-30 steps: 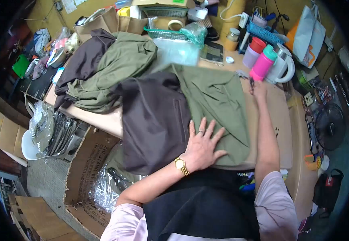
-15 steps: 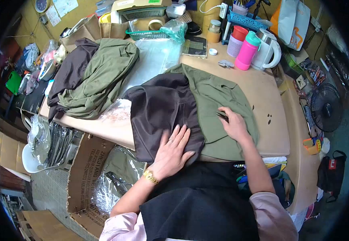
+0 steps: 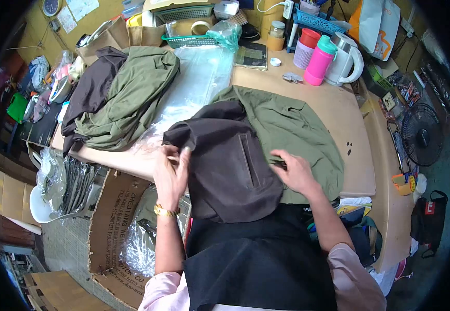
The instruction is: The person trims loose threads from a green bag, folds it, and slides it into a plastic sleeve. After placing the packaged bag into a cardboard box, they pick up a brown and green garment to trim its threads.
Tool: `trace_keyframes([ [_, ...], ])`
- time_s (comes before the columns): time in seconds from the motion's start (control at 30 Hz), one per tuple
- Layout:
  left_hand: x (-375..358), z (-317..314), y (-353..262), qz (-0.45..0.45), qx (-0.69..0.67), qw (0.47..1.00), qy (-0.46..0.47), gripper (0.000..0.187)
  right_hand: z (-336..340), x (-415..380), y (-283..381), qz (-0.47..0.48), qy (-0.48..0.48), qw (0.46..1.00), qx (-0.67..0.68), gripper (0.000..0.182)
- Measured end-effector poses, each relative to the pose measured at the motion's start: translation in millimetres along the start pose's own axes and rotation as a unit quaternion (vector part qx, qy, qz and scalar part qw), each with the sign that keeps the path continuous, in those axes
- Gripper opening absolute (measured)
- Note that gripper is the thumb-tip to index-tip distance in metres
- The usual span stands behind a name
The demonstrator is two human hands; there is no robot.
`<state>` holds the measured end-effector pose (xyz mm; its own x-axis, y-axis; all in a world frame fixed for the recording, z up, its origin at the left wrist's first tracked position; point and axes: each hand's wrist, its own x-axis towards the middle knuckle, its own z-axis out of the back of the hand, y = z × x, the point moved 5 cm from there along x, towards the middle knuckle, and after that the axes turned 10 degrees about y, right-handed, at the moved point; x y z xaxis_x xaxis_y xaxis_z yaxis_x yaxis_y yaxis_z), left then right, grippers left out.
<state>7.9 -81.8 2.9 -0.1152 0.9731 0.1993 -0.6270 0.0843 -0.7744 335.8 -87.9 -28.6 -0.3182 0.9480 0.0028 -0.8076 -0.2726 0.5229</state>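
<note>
A two-tone garment lies in front of me, with a dark brown part [image 3: 217, 166] on the left and an olive green part [image 3: 297, 124] on the right. A long slit like a pocket opening [image 3: 248, 160] runs down the brown cloth. At the brown part's left edge, my left hand [image 3: 170, 179] is closed with thumb and fingers on the fabric. My right hand [image 3: 297, 173] is over the green cloth near the seam, fingers curled round a small dark tool [image 3: 278, 164], mostly hidden. The garment's lower edge hangs over the table edge against my black apron [image 3: 256, 259].
Another brown and green garment [image 3: 126, 98] lies at the left, beside clear plastic sheets [image 3: 201, 72]. A pink bottle [image 3: 315, 67] and a kettle [image 3: 346, 65] stand at the back right. Below the table, a cardboard box [image 3: 106, 223] holds plastic-wrapped cloth.
My left hand has gone from lying flat on the brown cloth to its left edge. The brown part has shifted right and towards me, showing the slit. My right hand has moved slightly left and down.
</note>
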Motion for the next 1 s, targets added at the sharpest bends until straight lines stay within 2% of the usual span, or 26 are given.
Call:
trace_keyframes([
  [0.03, 10, 0, 6, 0.026, 0.065, 0.996, 0.052, 0.051, 5, -4, -2, -0.01, 0.016, 1.0, 0.003, 0.033],
  [0.07, 23, -6, 26, 0.11, 0.037, 0.983, 0.145, 0.059, 11, -5, -5, -0.007, 0.016, 1.0, 0.004, 0.033],
  [0.17, 56, -12, 19, 0.125, 0.091, 0.975, 0.16, 0.053, 15, -2, -20, -0.031, 0.132, 0.973, 0.186, 0.021],
  [0.2, 68, -17, 18, 0.04, 0.041, 0.994, 0.097, 0.046, 24, 6, -10, -0.026, 0.133, 0.974, 0.184, 0.021],
  [0.23, 77, -22, 15, -0.048, -0.008, 0.998, 0.033, 0.04, 41, 14, 13, 0.018, 0.09, 0.97, 0.224, 0.02],
  [0.27, 84, -38, 21, -0.026, -0.203, 0.976, 0.07, 0.026, 56, 21, 34, 0.062, 0.047, 0.961, 0.264, 0.019],
  [0.3, 77, -44, 9, -0.028, -0.364, 0.922, 0.128, 0.032, 65, 31, 51, 0.067, 0.044, 0.961, 0.263, 0.019],
  [0.33, 64, -46, -9, -0.031, -0.512, 0.838, 0.185, 0.044, 82, 41, 72, 0.137, -0.025, 0.947, 0.289, 0.023],
  [0.37, 49, -48, -30, -0.041, -0.481, 0.848, 0.22, 0.05, 95, 48, 88, 0.204, -0.093, 0.923, 0.311, 0.026],
  [0.4, 32, -52, -44, -0.05, -0.448, 0.856, 0.254, 0.056, 95, 61, 100, 0.208, -0.096, 0.922, 0.311, 0.026],
  [0.47, 2, -69, -38, -0.076, -0.506, 0.812, 0.282, 0.063, 93, 82, 122, 0.271, -0.034, 0.851, 0.449, 0.044],
  [0.53, -15, -71, -46, -0.074, -0.503, 0.795, 0.331, 0.066, 65, 98, 118, 0.209, 0.175, 0.826, 0.494, 0.062],
  [0.57, -19, -65, -57, -0.114, -0.572, 0.748, 0.318, 0.058, 49, 104, 116, 0.179, 0.27, 0.82, 0.472, 0.061],
  [0.6, -23, -61, -54, -0.115, -0.569, 0.752, 0.313, 0.058, 45, 102, 116, 0.24, 0.262, 0.864, 0.357, 0.054],
  [0.67, -29, -55, -38, -0.082, -0.58, 0.762, 0.276, 0.056, 38, 90, 120, 0.205, 0.256, 0.884, 0.333, 0.049],
  [0.7, -30, -54, -26, -0.068, -0.566, 0.778, 0.263, 0.064, 36, 83, 118, 0.175, 0.267, 0.868, 0.381, 0.047],
  [0.73, -29, -51, -25, -0.068, -0.566, 0.78, 0.259, 0.064, 32, 78, 116, 0.167, 0.263, 0.844, 0.436, 0.041],
  [0.8, -28, -42, -31, -0.12, -0.619, 0.736, 0.246, 0.071, 32, 69, 113, 0.143, 0.223, 0.89, 0.372, 0.024],
  [0.83, -28, -34, -46, -0.121, -0.619, 0.736, 0.245, 0.071, 28, 66, 112, 0.143, 0.223, 0.89, 0.371, 0.024],
  [0.9, -29, -19, -72, -0.07, -0.672, 0.699, 0.236, 0.074, 29, 63, 105, 0.095, 0.123, 0.915, 0.373, 0.015],
  [0.93, -25, -16, -72, -0.069, -0.672, 0.698, 0.237, 0.074, 28, 58, 109, 0.094, 0.122, 0.915, 0.373, 0.015],
  [1.0, -18, -11, -67, -0.052, -0.485, 0.837, 0.25, 0.075, 38, 49, 124, 0.125, 0.027, 0.958, 0.256, 0.014],
])
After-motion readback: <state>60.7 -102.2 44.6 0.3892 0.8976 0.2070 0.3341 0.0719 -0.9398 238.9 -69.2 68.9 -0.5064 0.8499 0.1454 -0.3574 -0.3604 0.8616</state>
